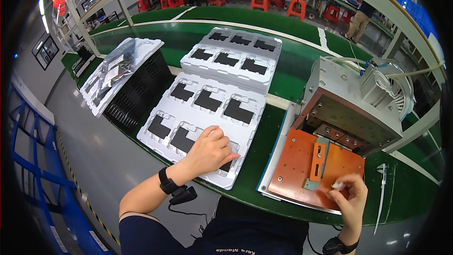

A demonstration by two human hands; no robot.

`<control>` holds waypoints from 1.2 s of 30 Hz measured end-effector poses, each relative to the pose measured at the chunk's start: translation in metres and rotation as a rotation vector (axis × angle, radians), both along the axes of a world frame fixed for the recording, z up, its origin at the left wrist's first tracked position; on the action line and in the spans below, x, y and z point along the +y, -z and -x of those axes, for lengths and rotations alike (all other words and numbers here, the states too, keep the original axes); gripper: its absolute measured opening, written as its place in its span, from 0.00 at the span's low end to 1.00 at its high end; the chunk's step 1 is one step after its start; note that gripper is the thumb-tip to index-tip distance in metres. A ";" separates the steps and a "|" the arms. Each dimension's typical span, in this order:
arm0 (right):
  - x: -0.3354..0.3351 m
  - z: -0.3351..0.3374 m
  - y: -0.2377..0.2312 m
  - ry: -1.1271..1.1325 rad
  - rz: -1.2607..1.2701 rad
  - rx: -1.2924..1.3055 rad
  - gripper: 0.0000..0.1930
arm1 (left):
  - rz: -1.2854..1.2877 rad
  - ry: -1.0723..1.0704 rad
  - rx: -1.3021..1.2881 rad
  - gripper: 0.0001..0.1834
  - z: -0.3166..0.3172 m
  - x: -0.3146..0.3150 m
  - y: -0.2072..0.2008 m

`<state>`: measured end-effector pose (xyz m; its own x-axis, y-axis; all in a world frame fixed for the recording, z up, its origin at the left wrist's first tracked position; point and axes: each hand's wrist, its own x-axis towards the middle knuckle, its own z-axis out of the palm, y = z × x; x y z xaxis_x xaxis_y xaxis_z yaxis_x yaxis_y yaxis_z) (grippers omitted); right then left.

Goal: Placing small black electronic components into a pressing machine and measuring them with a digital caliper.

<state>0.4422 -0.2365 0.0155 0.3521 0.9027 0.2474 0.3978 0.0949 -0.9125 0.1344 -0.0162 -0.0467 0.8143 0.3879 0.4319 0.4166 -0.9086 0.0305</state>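
Note:
My left hand hovers over the front right part of a white moulded tray, its fingers curled. Below it, a black L-shaped piece lies partly covered by the hand; whether the fingers grip it is hidden. Several like black L-shaped pieces sit in the tray's other pockets. At the right, my right hand is above the front right corner of an orange fixture plate, thumb and fingers bent together. Something small and whitish shows at its fingertips, too small to name. A slotted orange bar is on the plate.
Behind the tray rises a stack of white trays with black pieces. At left, a plastic bag lies on another tray stack. A metal press with a cylinder overhangs the fixture. Calipers lie right of it on the green bench.

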 end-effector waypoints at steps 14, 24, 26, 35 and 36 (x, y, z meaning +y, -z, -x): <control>0.054 0.094 -0.024 -0.330 0.119 0.427 0.19 | -0.287 0.167 -0.398 0.10 -0.071 -0.060 -0.071; -0.011 -0.006 -0.032 0.093 0.184 0.375 0.20 | -0.116 -0.421 -0.353 0.05 0.082 0.057 -0.026; -0.023 -0.031 -0.028 0.131 0.201 0.409 0.21 | -0.143 -0.432 -0.166 0.07 0.114 0.068 -0.016; -0.013 -0.035 -0.012 0.212 0.147 -0.204 0.11 | -0.058 -0.289 0.014 0.13 0.121 0.081 -0.004; -0.005 -0.020 -0.016 0.252 0.131 -0.287 0.09 | -0.065 -0.299 0.058 0.13 0.120 0.081 -0.006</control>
